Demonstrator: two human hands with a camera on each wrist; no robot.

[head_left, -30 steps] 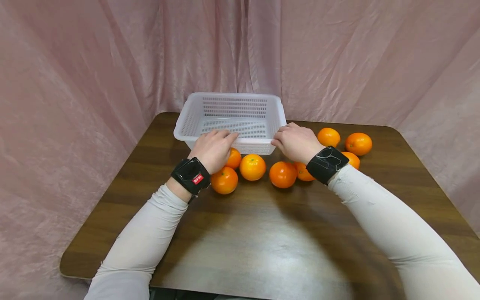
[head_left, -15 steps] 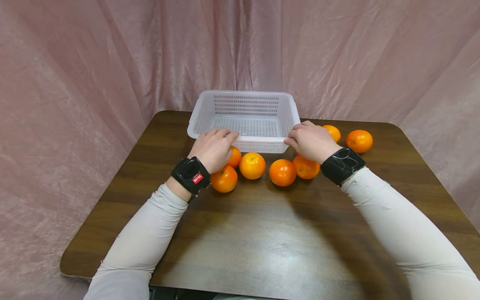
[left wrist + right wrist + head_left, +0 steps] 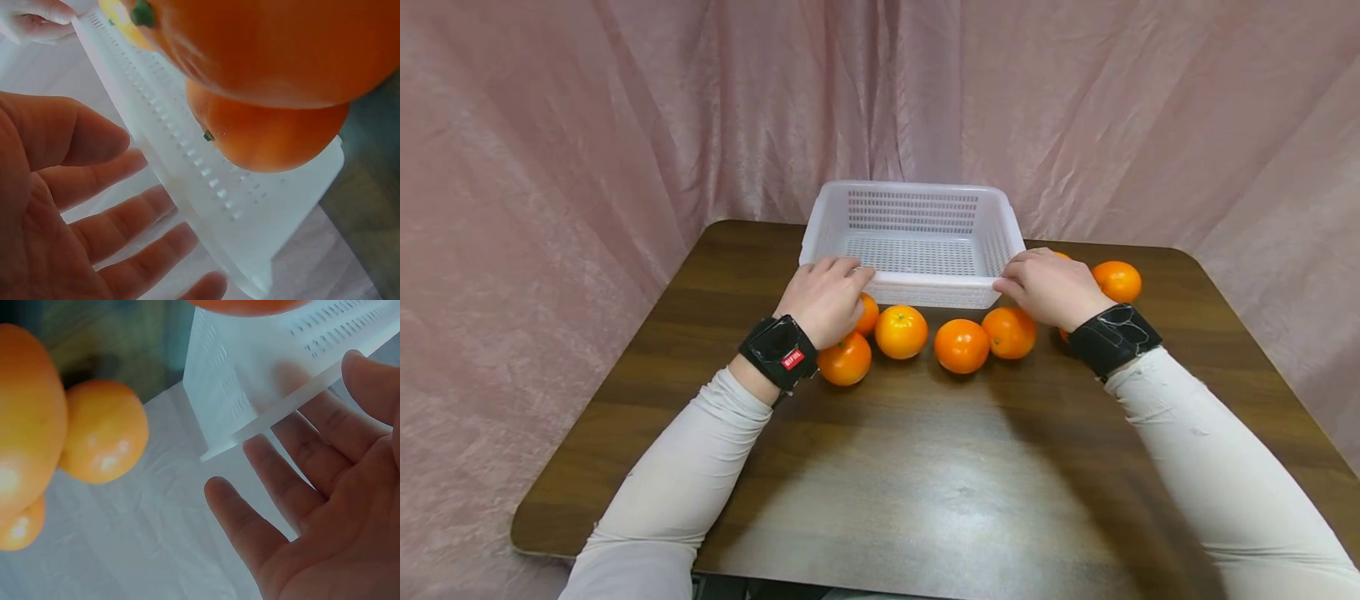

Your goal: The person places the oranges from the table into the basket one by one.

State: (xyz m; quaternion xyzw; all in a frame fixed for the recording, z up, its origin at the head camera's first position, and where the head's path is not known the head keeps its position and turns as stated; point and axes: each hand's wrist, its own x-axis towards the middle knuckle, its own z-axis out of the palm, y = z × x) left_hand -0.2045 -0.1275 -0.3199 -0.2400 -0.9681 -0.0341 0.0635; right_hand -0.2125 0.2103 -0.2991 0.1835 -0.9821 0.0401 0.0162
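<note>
A white perforated plastic basket (image 3: 925, 292) stands at the back of the table. My right hand (image 3: 1051, 287) holds the right end of its front rim, thumb on the near side and fingers passing behind the rim in the right wrist view. At the front rim's left part is my left hand (image 3: 824, 302); in the left wrist view its fingers (image 3: 134, 215) reach the rim, fairly straight and spread, with the thumb apart from them. Before the basket lie several oranges: one (image 3: 845, 360) by my left wrist, one (image 3: 902, 332) in the middle, and a touching pair (image 3: 962, 346).
Another orange (image 3: 1117, 282) lies at the back right, with others partly hidden behind my right hand and wrist. The brown wooden table (image 3: 880, 475) has rounded corners. A pink curtain (image 3: 1075, 108) hangs close behind its back edge.
The basket has slid to the right along the table's back, my right hand travelling with it. My left hand has stayed nearly in place, so it now sits nearer the basket's left corner.
</note>
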